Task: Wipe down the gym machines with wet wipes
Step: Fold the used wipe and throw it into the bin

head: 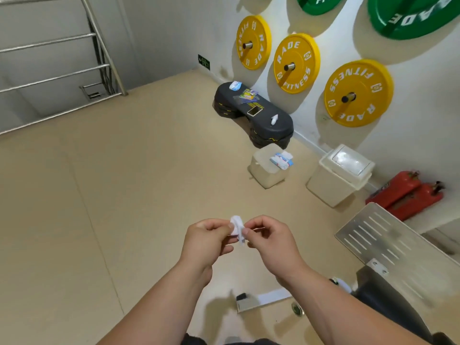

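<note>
A small crumpled white wet wipe (pixel 237 228) hangs between my two hands in front of me, above the beige floor. My left hand (pixel 207 239) pinches its left side with fingers curled, and my right hand (pixel 268 242) pinches its right side. At the lower right stands a gym machine with a slotted metal footplate (pixel 388 242) and a black padded part (pixel 388 302). A pack of wet wipes (pixel 281 159) lies on a small beige box (pixel 267 168) further ahead.
A black step platform (pixel 254 113) by the wall carries a phone, packets and another wipe pack. A beige lidded bin (pixel 341 175) and two red fire extinguishers (pixel 408 192) stand along the right wall under yellow and green weight plates. A steel stair railing (pixel 57 78) borders the far left.
</note>
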`<state>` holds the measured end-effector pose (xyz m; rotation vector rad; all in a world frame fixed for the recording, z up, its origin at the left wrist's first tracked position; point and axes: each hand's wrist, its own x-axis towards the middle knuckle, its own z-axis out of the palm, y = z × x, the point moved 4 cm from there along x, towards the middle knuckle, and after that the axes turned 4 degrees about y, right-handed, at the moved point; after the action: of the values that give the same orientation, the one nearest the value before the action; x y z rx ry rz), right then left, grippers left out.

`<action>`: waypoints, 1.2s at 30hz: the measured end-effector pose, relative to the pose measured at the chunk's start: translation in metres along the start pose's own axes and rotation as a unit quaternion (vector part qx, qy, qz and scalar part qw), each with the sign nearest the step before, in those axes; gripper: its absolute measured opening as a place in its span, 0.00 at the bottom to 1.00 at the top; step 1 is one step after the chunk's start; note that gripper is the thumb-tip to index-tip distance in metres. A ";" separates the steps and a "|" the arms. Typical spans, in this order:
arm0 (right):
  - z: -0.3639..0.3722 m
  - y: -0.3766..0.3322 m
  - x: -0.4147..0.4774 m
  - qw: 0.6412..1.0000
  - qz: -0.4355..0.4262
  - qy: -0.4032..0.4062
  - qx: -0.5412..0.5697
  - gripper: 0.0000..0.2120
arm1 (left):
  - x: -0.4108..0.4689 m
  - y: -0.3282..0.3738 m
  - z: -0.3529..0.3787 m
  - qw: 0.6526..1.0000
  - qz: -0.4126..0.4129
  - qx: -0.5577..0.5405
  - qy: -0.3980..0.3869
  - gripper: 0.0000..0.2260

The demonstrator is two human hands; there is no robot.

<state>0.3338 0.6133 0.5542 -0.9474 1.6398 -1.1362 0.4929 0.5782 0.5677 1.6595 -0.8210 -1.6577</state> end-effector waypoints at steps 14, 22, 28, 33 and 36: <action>0.022 -0.055 0.239 0.954 0.063 0.293 -0.027 0.06 | 0.258 0.177 0.082 0.907 -0.044 0.198 -0.370 0.19; -0.037 -0.053 0.332 0.905 0.126 0.404 0.042 0.07 | 0.374 0.239 0.161 0.884 0.010 0.310 -0.348 0.10; -0.155 -0.012 0.427 0.864 0.157 0.469 0.096 0.10 | 0.435 0.260 0.306 0.859 0.045 0.364 -0.356 0.09; -0.299 0.050 0.521 0.832 0.196 0.501 0.135 0.11 | 0.487 0.239 0.486 0.836 0.046 0.404 -0.368 0.08; -0.389 0.094 0.574 0.813 0.229 0.516 0.141 0.13 | 0.523 0.218 0.598 0.816 0.046 0.439 -0.373 0.07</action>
<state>-0.2170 0.2144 0.3912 0.3967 2.2404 -1.5850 -0.0993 0.0213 0.4336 1.3724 -2.2926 -2.0144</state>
